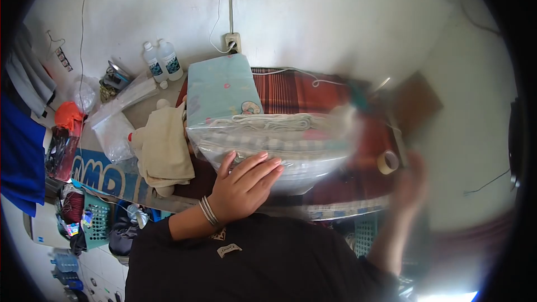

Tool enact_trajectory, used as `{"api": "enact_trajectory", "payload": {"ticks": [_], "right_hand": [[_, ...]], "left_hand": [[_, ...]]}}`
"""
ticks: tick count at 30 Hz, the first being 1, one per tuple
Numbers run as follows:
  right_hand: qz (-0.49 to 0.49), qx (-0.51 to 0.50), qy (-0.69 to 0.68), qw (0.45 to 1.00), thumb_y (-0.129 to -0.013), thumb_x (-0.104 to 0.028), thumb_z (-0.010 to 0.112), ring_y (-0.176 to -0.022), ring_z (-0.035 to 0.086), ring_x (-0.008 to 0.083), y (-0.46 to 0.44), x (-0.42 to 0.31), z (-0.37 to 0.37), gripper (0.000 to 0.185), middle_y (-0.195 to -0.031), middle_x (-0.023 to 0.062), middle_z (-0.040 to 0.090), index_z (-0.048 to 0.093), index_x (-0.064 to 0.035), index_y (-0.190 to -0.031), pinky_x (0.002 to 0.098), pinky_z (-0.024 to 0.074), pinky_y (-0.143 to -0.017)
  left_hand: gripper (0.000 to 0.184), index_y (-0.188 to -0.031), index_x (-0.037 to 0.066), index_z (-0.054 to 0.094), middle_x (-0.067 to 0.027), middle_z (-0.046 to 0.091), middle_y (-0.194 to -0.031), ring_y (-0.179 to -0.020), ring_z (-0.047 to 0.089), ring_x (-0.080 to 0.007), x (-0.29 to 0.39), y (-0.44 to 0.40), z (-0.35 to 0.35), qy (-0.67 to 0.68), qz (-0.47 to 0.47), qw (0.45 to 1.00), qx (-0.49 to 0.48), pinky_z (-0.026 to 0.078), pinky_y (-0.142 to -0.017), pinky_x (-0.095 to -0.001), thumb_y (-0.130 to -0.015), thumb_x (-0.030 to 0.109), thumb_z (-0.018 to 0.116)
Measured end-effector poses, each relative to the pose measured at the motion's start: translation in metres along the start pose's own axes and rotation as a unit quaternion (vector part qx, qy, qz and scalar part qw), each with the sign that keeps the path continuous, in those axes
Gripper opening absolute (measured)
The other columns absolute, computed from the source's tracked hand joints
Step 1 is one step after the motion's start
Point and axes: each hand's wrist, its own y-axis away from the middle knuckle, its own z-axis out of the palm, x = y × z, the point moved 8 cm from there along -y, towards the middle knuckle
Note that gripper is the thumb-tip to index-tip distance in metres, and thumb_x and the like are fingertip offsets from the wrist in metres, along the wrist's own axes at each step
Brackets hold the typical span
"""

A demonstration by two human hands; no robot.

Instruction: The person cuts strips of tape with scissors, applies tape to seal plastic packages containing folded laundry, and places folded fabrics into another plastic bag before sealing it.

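My left hand (244,184) lies on the near side of a bundle of folded cloth in clear plastic (313,159), its fingers stretched out. Folded white and checked layers show through the plastic. A light blue patterned block (215,86) adjoins the bundle at its far left. My right hand (411,182) is smeared by motion beyond the bundle's right side, so its fingers are unclear. A roll of tape (387,162) is just left of it. Above the hand, a thin pale blurred object (397,137) cannot be made out.
A red plaid cloth (291,92) covers the table. At left lie folded cream cloth (165,148) and plastic bags (114,137); two bottles (162,59) stand by the wall. A socket (232,42) hangs behind. A brown board-like shape (417,103) is at right.
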Motion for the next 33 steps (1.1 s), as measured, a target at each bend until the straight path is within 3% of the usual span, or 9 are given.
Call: {"api": "enact_trajectory", "payload": {"ticks": [1, 2, 4, 20, 24, 27, 29, 32, 33], "right_hand": [[-0.051, -0.06, -0.064, 0.995, -0.085, -0.005, 0.062, -0.112, 0.058, 0.0317, -0.005, -0.05, 0.037, 0.038, -0.113, 0.0133, 0.063, 0.053, 0.0, -0.122, 0.0431, 0.0424, -0.1], [-0.222, -0.166, 0.097, 0.956, -0.078, -0.003, 0.066, -0.113, 0.058, 0.0339, -0.002, -0.097, 0.068, 0.05, -0.112, 0.0131, 0.063, 0.052, -0.0059, -0.125, 0.0495, 0.0371, -0.103], [-0.278, -0.233, 0.069, 0.929, -0.072, -0.003, 0.069, -0.111, 0.059, 0.0329, 0.009, -0.136, 0.115, 0.062, -0.111, 0.0121, 0.063, 0.048, -0.0119, -0.13, 0.0528, 0.0324, -0.105], [-0.3, -0.173, 0.075, 0.935, -0.07, 0.003, 0.066, -0.11, 0.062, 0.0314, 0.048, -0.119, 0.133, 0.076, -0.114, 0.0118, 0.066, 0.035, -0.0177, -0.136, 0.0493, 0.0286, -0.108], [-0.301, -0.155, 0.062, 0.939, -0.07, 0.003, 0.066, -0.104, 0.063, 0.0327, 0.046, -0.13, 0.129, 0.064, -0.111, 0.0138, 0.066, 0.046, -0.0123, -0.128, 0.0482, 0.0337, -0.104], [-0.188, -0.073, 0.036, 0.979, -0.072, 0.002, 0.066, -0.081, 0.062, 0.0261, 0.023, -0.149, 0.106, 0.03, -0.091, 0.0128, 0.063, 0.064, -0.0015, -0.102, 0.0372, 0.0485, -0.08], [0.058, -0.149, -0.116, 0.98, -0.082, -0.004, 0.061, -0.06, 0.054, 0.0138, 0.013, -0.121, 0.109, 0.04, -0.069, 0.0071, 0.056, 0.052, -0.0004, -0.122, 0.0252, 0.0439, -0.057], [0.329, -0.376, -0.405, 0.766, -0.091, -0.013, 0.053, -0.042, 0.042, 0.0099, 0.008, -0.144, 0.152, 0.059, -0.054, 0.0049, 0.049, 0.029, -0.0019, -0.144, 0.0215, 0.034, -0.042], [0.331, -0.374, -0.402, 0.767, -0.091, -0.013, 0.053, -0.042, 0.042, 0.0099, -0.001, -0.143, 0.161, 0.059, -0.054, 0.0049, 0.049, 0.029, -0.0019, -0.144, 0.0215, 0.034, -0.042]], "left_hand": [[0.035, -0.112, 0.011, 0.066, -0.0001, 0.061, -0.121, -0.117, 0.054, -0.0182, -0.001, 0.0, -0.001, 0.004, 0.0, 1.0, -0.01, 0.017, -0.112, -0.0475, -0.077, 0.016, 0.063], [0.035, -0.112, 0.011, 0.066, -0.0001, 0.061, -0.121, -0.117, 0.054, -0.0182, -0.001, 0.0, -0.005, 0.008, -0.001, 1.0, -0.002, 0.017, -0.112, -0.0475, -0.077, 0.016, 0.063], [0.028, -0.111, 0.013, 0.066, 0.0021, 0.061, -0.122, -0.118, 0.053, -0.0132, -0.001, -0.001, -0.009, 0.002, 0.008, 1.0, -0.014, 0.022, -0.109, -0.0448, -0.084, 0.019, 0.059], [0.03, -0.113, 0.017, 0.065, 0.0044, 0.059, -0.121, -0.108, 0.056, -0.013, -0.035, 0.0, -0.033, 0.014, 0.054, 0.998, 0.006, 0.035, -0.101, -0.0402, -0.083, 0.022, 0.062], [0.027, -0.111, 0.018, 0.066, 0.0047, 0.06, -0.12, -0.104, 0.057, -0.0125, -0.035, 0.005, -0.037, 0.033, 0.062, 0.997, 0.04, 0.036, -0.098, -0.0392, -0.085, 0.02, 0.061], [0.026, -0.11, 0.02, 0.066, 0.0051, 0.06, -0.118, -0.102, 0.056, -0.0124, -0.036, 0.007, -0.037, 0.038, 0.056, 0.996, 0.058, 0.037, -0.094, -0.0374, -0.085, 0.021, 0.06], [0.026, -0.11, 0.022, 0.066, 0.0052, 0.06, -0.118, -0.103, 0.056, -0.0125, -0.035, 0.009, -0.035, 0.031, 0.057, 0.996, 0.06, 0.037, -0.091, -0.0369, -0.084, 0.022, 0.06], [0.026, -0.109, 0.024, 0.066, 0.0054, 0.06, -0.118, -0.103, 0.055, -0.0126, -0.034, 0.01, -0.035, 0.022, 0.055, 0.996, 0.065, 0.037, -0.09, -0.037, -0.084, 0.023, 0.06], [0.026, -0.109, 0.024, 0.066, 0.0054, 0.06, -0.118, -0.103, 0.055, -0.0126, -0.033, 0.01, -0.034, 0.026, 0.056, 0.996, 0.066, 0.037, -0.09, -0.037, -0.084, 0.023, 0.06]]}}
